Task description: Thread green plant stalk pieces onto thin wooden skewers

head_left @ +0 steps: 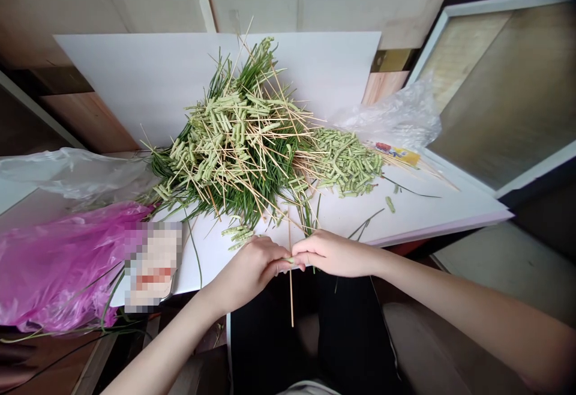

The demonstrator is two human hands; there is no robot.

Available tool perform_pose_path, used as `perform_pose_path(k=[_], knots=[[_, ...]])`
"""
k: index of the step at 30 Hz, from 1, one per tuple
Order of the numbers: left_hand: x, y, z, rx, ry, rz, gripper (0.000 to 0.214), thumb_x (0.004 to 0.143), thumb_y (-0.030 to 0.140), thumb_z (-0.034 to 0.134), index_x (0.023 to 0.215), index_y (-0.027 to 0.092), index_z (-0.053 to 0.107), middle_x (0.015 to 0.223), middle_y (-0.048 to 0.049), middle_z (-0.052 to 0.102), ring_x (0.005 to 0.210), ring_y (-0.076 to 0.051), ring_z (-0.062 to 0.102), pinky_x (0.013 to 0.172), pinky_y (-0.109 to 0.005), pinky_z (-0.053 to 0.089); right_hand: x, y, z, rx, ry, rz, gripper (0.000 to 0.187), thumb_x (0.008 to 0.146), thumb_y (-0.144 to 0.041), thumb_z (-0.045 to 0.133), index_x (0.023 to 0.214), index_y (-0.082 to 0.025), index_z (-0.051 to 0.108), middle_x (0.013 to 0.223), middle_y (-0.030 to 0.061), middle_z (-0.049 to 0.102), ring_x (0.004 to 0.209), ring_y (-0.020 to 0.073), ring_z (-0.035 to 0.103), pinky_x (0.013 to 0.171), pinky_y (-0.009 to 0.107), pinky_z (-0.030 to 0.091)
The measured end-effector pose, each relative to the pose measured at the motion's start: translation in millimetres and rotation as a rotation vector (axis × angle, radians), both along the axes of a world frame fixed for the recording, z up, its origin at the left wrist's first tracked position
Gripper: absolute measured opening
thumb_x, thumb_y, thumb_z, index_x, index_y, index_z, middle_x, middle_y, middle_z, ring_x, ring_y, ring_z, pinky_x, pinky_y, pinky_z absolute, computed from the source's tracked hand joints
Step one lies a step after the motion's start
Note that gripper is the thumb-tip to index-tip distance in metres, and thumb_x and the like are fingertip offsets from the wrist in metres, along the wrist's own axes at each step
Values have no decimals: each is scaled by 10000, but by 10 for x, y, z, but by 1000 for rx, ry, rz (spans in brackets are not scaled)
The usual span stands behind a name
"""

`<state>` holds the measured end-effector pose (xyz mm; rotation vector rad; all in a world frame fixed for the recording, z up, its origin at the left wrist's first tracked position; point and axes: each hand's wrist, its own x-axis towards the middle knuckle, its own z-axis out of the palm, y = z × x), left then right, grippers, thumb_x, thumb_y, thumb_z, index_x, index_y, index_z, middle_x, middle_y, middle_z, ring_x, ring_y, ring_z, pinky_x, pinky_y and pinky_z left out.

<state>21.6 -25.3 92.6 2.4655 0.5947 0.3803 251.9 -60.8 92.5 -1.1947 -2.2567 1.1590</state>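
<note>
At the table's front edge, my left hand (pixel 256 263) and my right hand (pixel 333 255) meet with fingers closed. Both pinch a short piece of green bean (pixel 290 260), mostly covered by the fingertips. A thin wooden skewer (pixel 292 305) runs upright through this spot, its lower end hanging below the table edge. Whether its tip pierces the bean is hidden. Just beyond my left hand lie bean pieces threaded side by side (pixel 238 234). Farther back, skewered beans (pixel 225 113) are heaped over long green stalks (pixel 265 182). Loose cut beans (pixel 346 161) form a pile on the right.
A pink plastic bag (pixel 67 263) and a clear bag (pixel 76 173) lie on the left, near a blurred-out flat object (pixel 155 263). Back right are another clear bag (pixel 396 113) and a yellow packet (pixel 402 155) with bare skewers. A white board (pixel 121 83) stands behind.
</note>
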Motion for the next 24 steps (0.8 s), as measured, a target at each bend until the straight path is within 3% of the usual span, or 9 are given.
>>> perform_pose_path(k=[5, 9, 11, 13, 14, 16, 18, 21, 24], knots=[[-26, -109, 62, -430, -58, -66, 399, 1032, 464, 535, 877, 196, 787, 696, -22, 691, 677, -157, 618, 696, -267, 475, -40, -291, -54, 224, -58, 33, 248, 1053, -244, 574, 829, -187, 664, 730, 5, 625, 646, 158, 536, 620, 277, 338], [-14, -190, -8, -741, -68, -80, 438, 961, 549, 620, 817, 168, 781, 678, -25, 676, 649, -149, 602, 678, -261, 478, -23, -388, -123, 740, -267, 213, 359, 1102, -313, 489, 822, -192, 678, 641, 30, 603, 586, 190, 499, 525, 330, 259], [-103, -192, -50, -877, -40, -97, 455, 923, 576, 658, 789, 158, 777, 677, -32, 680, 619, -145, 597, 658, -267, 482, 154, -378, -106, 901, -295, 265, 339, 1098, -302, 487, 854, -219, 706, 605, 23, 600, 552, 196, 494, 511, 339, 257], [-285, -157, -84, -960, 11, -79, 476, 902, 590, 675, 746, 149, 766, 657, -33, 675, 585, -138, 589, 628, -265, 477, 474, -337, -54, 927, -241, 92, 308, 1082, -318, 504, 875, -249, 722, 603, 23, 618, 539, 200, 521, 526, 333, 309], [-398, -127, -97, -960, 31, -31, 481, 903, 589, 672, 730, 150, 762, 637, -29, 669, 576, -137, 587, 615, -260, 472, 664, -311, -20, 910, -192, -147, 331, 1077, -317, 488, 848, -251, 718, 616, 36, 635, 550, 210, 549, 548, 335, 339], [-605, -47, -113, -796, 22, 145, 458, 942, 566, 625, 763, 171, 771, 628, -15, 675, 597, -144, 606, 641, -261, 483, 1010, -257, 46, 721, -174, -509, 282, 1044, -371, 516, 909, -226, 717, 841, 87, 744, 715, 249, 668, 649, 344, 427], [-719, 58, -124, -496, -12, 298, 388, 953, 534, 618, 845, 203, 788, 724, -21, 735, 695, -178, 667, 706, -283, 508, 1198, -212, 87, 591, -180, -596, 280, 1020, -375, 508, 925, -209, 713, 874, 89, 752, 771, 267, 691, 693, 349, 441], [-658, 257, -166, -3, -52, 382, 309, 945, 511, 644, 943, 242, 796, 901, -46, 800, 819, -231, 702, 777, -341, 524, 1087, -170, 66, 268, -107, -486, 300, 1013, -397, 506, 919, -203, 713, 722, 33, 666, 684, 233, 629, 682, 332, 416], [-461, 461, -247, 320, 1, 375, 264, 970, 447, 629, 966, 239, 792, 903, -68, 803, 830, -264, 689, 815, -404, 531, 726, -146, -25, 37, 7, -329, 380, 1059, -420, 452, 861, -198, 688, 645, -9, 558, 646, 197, 576, 711, 319, 426]])
